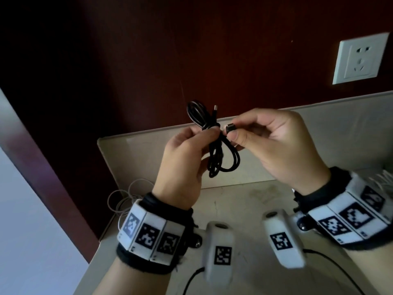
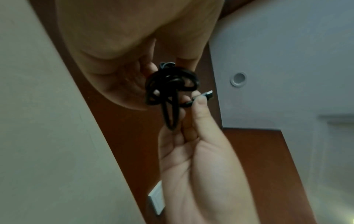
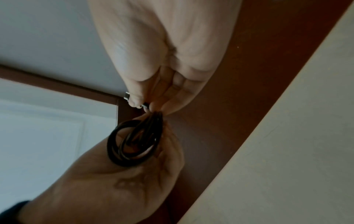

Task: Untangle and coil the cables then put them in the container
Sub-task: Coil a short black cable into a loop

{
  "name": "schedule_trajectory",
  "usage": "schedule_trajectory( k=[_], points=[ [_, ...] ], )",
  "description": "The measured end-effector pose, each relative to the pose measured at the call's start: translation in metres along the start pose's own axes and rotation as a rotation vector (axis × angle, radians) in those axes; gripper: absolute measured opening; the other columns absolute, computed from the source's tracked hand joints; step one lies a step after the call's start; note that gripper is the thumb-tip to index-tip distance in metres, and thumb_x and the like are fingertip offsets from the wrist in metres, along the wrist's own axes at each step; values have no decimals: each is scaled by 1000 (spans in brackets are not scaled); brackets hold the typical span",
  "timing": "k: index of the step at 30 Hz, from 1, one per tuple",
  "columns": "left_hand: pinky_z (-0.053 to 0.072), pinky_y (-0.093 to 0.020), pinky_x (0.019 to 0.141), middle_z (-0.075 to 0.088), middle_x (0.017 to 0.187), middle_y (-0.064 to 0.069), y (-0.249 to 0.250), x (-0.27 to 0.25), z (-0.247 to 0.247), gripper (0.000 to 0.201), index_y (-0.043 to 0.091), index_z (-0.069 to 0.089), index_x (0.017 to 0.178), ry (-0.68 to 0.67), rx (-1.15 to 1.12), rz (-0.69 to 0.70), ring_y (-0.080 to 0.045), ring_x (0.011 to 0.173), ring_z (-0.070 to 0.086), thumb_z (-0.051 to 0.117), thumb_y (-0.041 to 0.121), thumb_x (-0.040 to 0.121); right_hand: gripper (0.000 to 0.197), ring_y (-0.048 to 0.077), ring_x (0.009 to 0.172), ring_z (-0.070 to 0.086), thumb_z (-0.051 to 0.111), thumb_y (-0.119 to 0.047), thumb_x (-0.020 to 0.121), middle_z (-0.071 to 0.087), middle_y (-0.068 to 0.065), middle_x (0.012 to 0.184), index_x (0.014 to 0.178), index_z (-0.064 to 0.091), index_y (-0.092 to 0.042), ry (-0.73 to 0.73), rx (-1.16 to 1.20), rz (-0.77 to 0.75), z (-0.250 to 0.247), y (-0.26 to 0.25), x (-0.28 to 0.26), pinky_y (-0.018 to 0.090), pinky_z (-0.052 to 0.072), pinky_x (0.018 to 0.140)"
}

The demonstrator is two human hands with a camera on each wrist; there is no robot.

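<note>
A black cable [image 1: 221,158] hangs in loops between both hands, raised above the table. My left hand [image 1: 187,154] pinches the bundle at its middle, with loops above and below the pinch. One plug [image 1: 215,108] sticks up free at the top. My right hand [image 1: 265,141] pinches the other plug [image 1: 230,128] between thumb and forefinger, right beside the left fingertips. The left wrist view shows the coil [image 2: 168,91] and that plug [image 2: 205,95] under the right thumb. In the right wrist view the loops [image 3: 134,144] lie against the left palm. No container shows clearly.
A white cable [image 1: 125,199] lies in loose loops at the table's left rear corner. More white cable [image 1: 382,179] shows at the right edge. A wall socket [image 1: 359,58] sits on the dark red wall. The pale table [image 1: 234,201] has a raised back edge.
</note>
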State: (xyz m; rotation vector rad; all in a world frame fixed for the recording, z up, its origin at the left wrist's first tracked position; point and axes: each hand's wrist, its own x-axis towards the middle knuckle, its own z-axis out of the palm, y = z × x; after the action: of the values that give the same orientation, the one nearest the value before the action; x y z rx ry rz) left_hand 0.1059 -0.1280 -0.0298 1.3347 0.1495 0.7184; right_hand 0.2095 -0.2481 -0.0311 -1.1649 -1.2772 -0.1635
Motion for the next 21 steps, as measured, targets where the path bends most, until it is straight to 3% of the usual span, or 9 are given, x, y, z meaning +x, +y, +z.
schedule_trajectory(
  k=[2, 5, 9, 12, 15, 18, 21],
  points=[
    [44, -28, 64, 67, 83, 0, 1, 3, -4, 25, 11, 59, 107, -16, -80, -63, -13, 72, 61, 67, 17, 84, 13, 14, 83, 73, 73, -14, 84, 76, -3, 90, 95, 72, -22, -6, -15, 22, -1, 3, 1, 29, 60, 74],
    [51, -23, 61, 66, 90, -6, 2, 7, -4, 47, 7, 60, 117, -46, -168, -99, -14, 72, 64, 66, 23, 74, 12, 15, 88, 73, 70, -12, 89, 76, -2, 94, 99, 72, -18, -12, -24, 39, -4, 6, 3, 31, 60, 79],
    [57, -25, 67, 72, 88, -9, -1, 7, -3, 38, -1, 62, 112, -72, -183, -77, -17, 73, 71, 59, 17, 79, 14, 9, 82, 73, 67, -4, 90, 75, -5, 91, 101, 74, -11, 19, -9, 85, -6, 9, 4, 24, 59, 75],
    [59, -32, 80, 70, 108, -19, -5, 7, 0, 33, -6, 55, 126, -53, -179, -95, -23, 87, 72, 46, 7, 97, 20, 3, 84, 72, 70, -7, 89, 75, -4, 97, 109, 74, -7, 66, -182, 65, -6, 12, 2, 22, 60, 76],
    [53, -42, 94, 66, 124, -20, -9, 6, 3, 32, -2, 54, 130, -28, -152, -121, -27, 106, 67, 40, 5, 102, 22, 1, 85, 71, 72, -12, 89, 76, -5, 98, 111, 74, -12, 59, -406, -3, -3, 15, -1, 20, 58, 78],
    [53, -45, 91, 69, 120, -14, -10, 7, 2, 30, 6, 56, 127, -24, -151, -133, -27, 111, 66, 37, 8, 104, 23, 9, 80, 67, 68, -10, 91, 72, -1, 87, 113, 75, -12, 9, -535, -42, 1, 17, -2, 31, 57, 71],
    [55, -44, 85, 66, 118, -16, -8, 5, 4, 34, 2, 49, 133, -62, -266, -160, -29, 107, 66, 32, 4, 103, 25, 16, 73, 63, 60, -10, 93, 67, 2, 81, 113, 75, -12, -15, -623, -98, 3, 14, -3, 38, 55, 64]
  ],
)
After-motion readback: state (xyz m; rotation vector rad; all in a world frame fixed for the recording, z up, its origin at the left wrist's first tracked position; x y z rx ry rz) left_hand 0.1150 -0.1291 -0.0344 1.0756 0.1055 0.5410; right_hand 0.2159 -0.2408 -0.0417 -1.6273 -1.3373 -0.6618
